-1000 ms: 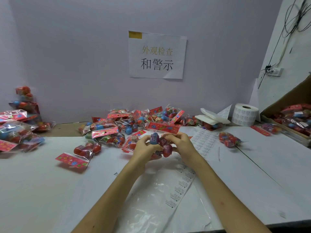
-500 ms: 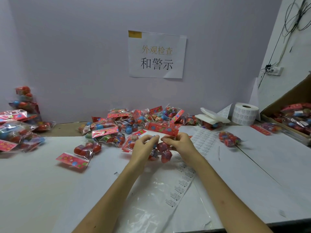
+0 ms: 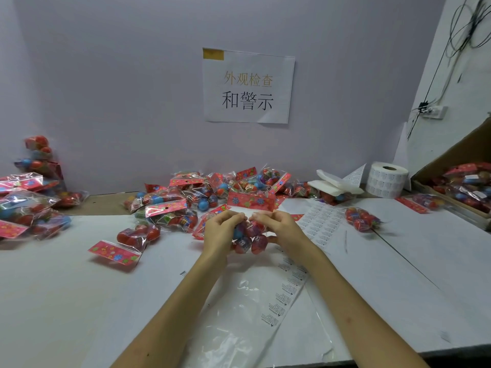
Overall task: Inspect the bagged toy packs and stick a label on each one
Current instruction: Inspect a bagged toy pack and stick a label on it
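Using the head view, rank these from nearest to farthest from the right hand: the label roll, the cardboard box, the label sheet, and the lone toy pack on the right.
From the right hand:
1. Label sheet, lying flat just to its right.
2. Lone toy pack, farther right, past the sheet.
3. Label roll, right rear, by the wall.
4. Cardboard box, at the far right edge.

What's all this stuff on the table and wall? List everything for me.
held toy pack: one, red and blue, centre front
loose toy packs: many, mostly red, heaped left and centre
label sheet: one, white, right of held pack
label roll: one, white, back right
cardboard box: one, brown, far right, holds packs
wall sign: one, white, on wall
clear bag: one, transparent, table front
left hand: grips held pack
right hand: grips held pack
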`<state>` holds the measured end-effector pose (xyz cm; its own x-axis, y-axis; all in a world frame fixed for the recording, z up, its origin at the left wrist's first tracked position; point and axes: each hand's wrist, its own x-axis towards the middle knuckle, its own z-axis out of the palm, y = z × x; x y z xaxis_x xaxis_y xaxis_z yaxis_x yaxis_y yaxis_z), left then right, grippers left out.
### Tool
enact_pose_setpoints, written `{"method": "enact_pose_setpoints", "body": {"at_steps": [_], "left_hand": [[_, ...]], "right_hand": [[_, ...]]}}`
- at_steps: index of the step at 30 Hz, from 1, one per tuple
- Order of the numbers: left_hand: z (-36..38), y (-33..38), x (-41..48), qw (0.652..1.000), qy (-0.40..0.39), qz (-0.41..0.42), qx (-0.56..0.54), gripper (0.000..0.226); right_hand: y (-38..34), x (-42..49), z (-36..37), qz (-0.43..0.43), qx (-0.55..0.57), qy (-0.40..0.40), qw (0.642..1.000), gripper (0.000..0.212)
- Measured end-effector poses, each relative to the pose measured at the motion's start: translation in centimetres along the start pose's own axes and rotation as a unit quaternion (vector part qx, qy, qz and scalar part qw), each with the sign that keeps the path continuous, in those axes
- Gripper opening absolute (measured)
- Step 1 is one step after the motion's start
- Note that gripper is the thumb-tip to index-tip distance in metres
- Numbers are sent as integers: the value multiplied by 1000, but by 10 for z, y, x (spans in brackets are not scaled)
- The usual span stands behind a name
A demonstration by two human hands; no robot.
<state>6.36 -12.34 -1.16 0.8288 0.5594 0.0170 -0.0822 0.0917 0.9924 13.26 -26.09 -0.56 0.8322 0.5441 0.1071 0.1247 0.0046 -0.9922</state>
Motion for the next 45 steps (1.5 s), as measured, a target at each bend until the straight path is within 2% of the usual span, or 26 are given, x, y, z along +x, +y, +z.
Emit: {"method": "enact_pose_setpoints", "body": {"at_steps": [6, 11, 15, 20, 23, 25, 27, 28, 30, 32, 34, 35, 40, 45], "left_hand": [[1, 1, -5, 999, -31, -13, 0, 13], [2, 2, -6, 998, -50, -21, 30, 20], [2, 3, -5, 999, -37, 1, 17, 36], [2, 2, -8, 992, -39, 51, 107, 31], [3, -1, -12, 979, -49, 103, 167, 19], [4, -1, -13, 959, -66, 153, 227, 6], [4, -4, -14, 926, -95, 198, 308, 9], [4, -5, -14, 904, -118, 213, 351, 13], [2, -10, -16, 860, -172, 217, 428, 32], [1, -15, -15, 809, -224, 197, 507, 61], [1, -17, -14, 764, -253, 187, 563, 75], [1, -17, -13, 757, -262, 187, 568, 74], [0, -15, -11, 784, -280, 192, 519, 55], [0, -13, -11, 833, -253, 191, 454, 35]], "right_hand": [[1, 1, -5, -9, -31, 27, 999, 9], [1, 1, -8, -1, -52, 53, 997, 15], [2, 5, -11, 32, -64, 157, 985, 20], [4, 8, -24, 102, 70, 239, 963, 17], [5, 9, -29, 125, 145, 186, 964, 29], [6, 8, -29, 140, 172, 102, 970, 31], [8, 8, -26, 138, 184, 44, 972, 32], [9, 10, -25, 126, 150, 46, 980, 36], [13, 14, -22, 91, -13, 113, 989, 55], [16, 17, -23, 67, -131, 183, 972, 71], [18, 19, -27, 49, -131, 209, 968, 71], [19, 19, -29, 39, -125, 220, 967, 66], [19, 19, -30, -10, -142, 239, 961, 31], [15, 16, -26, -57, -153, 250, 954, 15]]}}
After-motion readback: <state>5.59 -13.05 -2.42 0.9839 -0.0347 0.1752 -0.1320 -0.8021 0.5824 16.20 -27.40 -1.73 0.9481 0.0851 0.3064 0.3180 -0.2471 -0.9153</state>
